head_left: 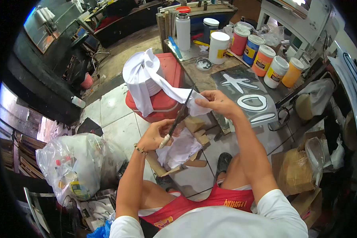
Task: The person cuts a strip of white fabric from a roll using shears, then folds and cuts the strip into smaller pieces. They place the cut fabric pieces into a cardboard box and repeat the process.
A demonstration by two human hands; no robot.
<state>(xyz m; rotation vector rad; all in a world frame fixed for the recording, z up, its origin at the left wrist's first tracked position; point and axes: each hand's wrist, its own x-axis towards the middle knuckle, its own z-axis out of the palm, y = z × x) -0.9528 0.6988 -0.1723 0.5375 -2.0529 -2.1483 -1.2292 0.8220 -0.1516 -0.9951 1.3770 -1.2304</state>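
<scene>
My left hand (158, 134) is closed round the pale, wrapped handle of a pair of dark-bladed scissors (181, 114). The blades point up and away, against a white cloth strip (174, 93). Pinched in my right hand (217, 104) is the free end of that strip, just right of the blades. From there the strip runs left to a thick white roll (141, 77), which sits on a red cooler box (171, 71). Below my hands, white cloth pieces (180, 147) lie in an open cardboard box (157, 163) on the floor between my feet.
Several paint jars (262, 59) line the low table at right, beside a dark board with white lettering (250, 95). A white bottle (183, 31) stands at the back. On the left is a clear plastic bag of items (81, 162). Wrapped packages (299, 170) are at right.
</scene>
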